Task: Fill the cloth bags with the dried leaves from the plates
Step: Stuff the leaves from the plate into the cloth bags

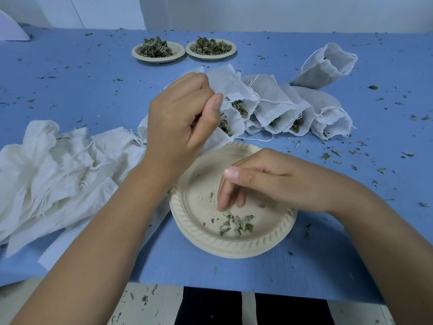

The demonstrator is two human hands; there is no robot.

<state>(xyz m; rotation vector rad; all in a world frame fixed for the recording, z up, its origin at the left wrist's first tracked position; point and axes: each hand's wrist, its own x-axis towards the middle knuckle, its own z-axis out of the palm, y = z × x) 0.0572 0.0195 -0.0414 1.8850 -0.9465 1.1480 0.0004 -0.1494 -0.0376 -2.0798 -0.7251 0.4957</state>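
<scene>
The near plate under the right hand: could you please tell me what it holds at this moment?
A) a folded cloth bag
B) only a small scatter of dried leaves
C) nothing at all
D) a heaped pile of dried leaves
B: the near plate shows a mostly bare bottom, with only a small scatter of dried leaves lying just below the fingertips of the right hand.

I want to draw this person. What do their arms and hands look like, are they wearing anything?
No gloves or sleeves to draw. The left hand and the right hand are bare, and so are both forearms up to the picture's edge. No rings, watch or bracelets show. The fingernails in view look short and plain, without polish.
</scene>
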